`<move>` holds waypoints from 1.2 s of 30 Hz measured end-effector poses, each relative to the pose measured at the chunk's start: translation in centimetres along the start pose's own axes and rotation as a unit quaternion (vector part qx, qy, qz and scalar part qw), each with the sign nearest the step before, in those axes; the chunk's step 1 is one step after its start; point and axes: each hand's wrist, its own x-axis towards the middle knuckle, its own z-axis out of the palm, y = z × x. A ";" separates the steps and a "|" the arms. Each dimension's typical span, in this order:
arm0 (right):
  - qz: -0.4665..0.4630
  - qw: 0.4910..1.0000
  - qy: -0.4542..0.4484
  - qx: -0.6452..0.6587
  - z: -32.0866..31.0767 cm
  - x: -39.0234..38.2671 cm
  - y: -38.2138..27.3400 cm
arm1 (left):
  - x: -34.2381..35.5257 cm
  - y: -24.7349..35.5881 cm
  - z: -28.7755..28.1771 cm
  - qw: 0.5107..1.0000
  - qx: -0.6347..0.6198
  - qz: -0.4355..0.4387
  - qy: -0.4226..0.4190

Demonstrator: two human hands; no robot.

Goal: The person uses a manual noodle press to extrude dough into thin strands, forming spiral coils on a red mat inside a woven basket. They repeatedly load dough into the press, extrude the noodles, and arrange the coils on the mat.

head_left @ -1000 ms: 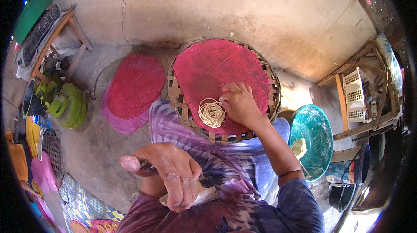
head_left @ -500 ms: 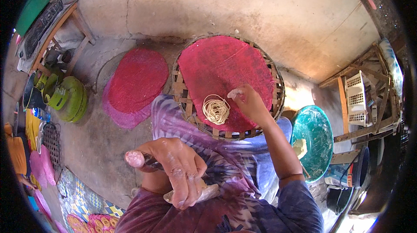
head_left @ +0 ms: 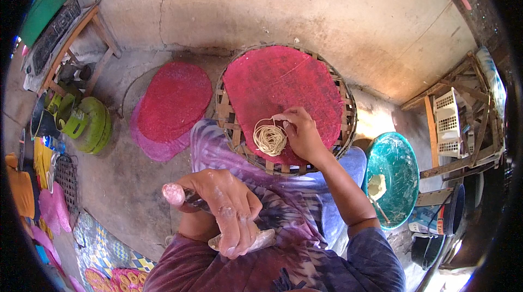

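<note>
The right hand [head_left: 302, 137] pinches the edge of one pale coil of thin noodle strands [head_left: 269, 138], which lies on a round red sheet [head_left: 283, 93] covering one woven bamboo tray [head_left: 229, 123] on the person's lap. The left hand [head_left: 226, 210] is closed around one short tool [head_left: 177, 194] with a rounded pinkish tip; its fingers are dusted white. Two more round sheets, red over pink [head_left: 171, 107], lie on the cracked concrete floor [head_left: 305, 8]. One teal basin [head_left: 395, 177] sits to the right, one green gas cylinder [head_left: 90, 126] to the left.
</note>
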 end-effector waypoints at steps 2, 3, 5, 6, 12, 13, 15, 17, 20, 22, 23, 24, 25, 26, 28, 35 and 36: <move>0.012 0.998 0.019 0.055 -0.2 0.0 0.0 | 0.0 0.0 -0.1 1.000 0.002 -0.001 -0.003; 0.010 0.996 0.027 0.080 -0.3 -0.1 0.1 | 0.0 0.0 -0.1 1.000 0.002 -0.002 -0.005; 0.015 0.996 0.035 0.086 -0.9 -0.6 0.0 | 0.0 0.0 -0.1 1.000 0.004 -0.004 -0.006; 0.013 0.995 0.038 0.088 -1.1 -1.0 0.0 | 0.0 -0.1 -0.1 1.000 -0.007 0.004 -0.004; -0.035 0.979 0.025 -0.197 -1.3 -4.5 -1.2 | -0.1 -0.1 0.1 1.000 -0.013 0.003 0.002; -0.042 0.976 0.045 -0.207 -1.2 -4.7 -1.2 | -0.1 -0.1 0.1 1.000 -0.007 0.003 -0.002; -0.044 0.972 0.064 -0.223 -1.1 -5.0 -1.1 | -0.1 -0.2 0.1 1.000 -0.008 0.008 0.001; -0.031 0.977 0.067 -0.199 -1.0 -4.7 -0.8 | 0.1 -0.3 0.1 1.000 -0.010 0.003 -0.004; -0.021 0.984 0.052 -0.171 -0.8 -4.1 -0.1 | 0.4 -0.3 0.3 1.000 -0.006 -0.008 -0.011; -0.022 0.989 0.047 -0.136 -0.5 -3.9 0.2 | 0.6 -0.3 0.4 1.000 0.001 -0.015 -0.010; -0.025 0.992 0.052 -0.109 -0.3 -3.8 0.3 | 0.8 -0.2 0.5 1.000 0.006 -0.016 -0.010; -0.031 0.995 0.058 -0.082 -0.1 -3.7 0.4 | 0.9 -0.1 0.5 1.000 0.009 -0.019 -0.009; -0.031 0.993 0.063 -0.093 0.1 -3.7 0.5 | 1.0 -0.1 0.6 1.000 0.013 -0.020 -0.008; -0.035 0.991 0.070 -0.104 0.3 -3.6 0.6 | 1.1 0.0 0.7 1.000 0.016 -0.022 -0.007; -0.037 0.988 0.077 -0.125 0.7 -3.4 0.7 | 1.2 0.2 0.9 0.999 0.019 -0.029 -0.001; -0.030 0.985 0.076 -0.153 0.9 -3.3 0.2 | 0.8 -0.5 1.1 1.000 0.002 -0.009 0.007; -0.028 0.986 0.074 -0.148 0.7 -3.3 0.0 | 0.7 -0.9 1.1 1.000 -0.004 0.006 0.006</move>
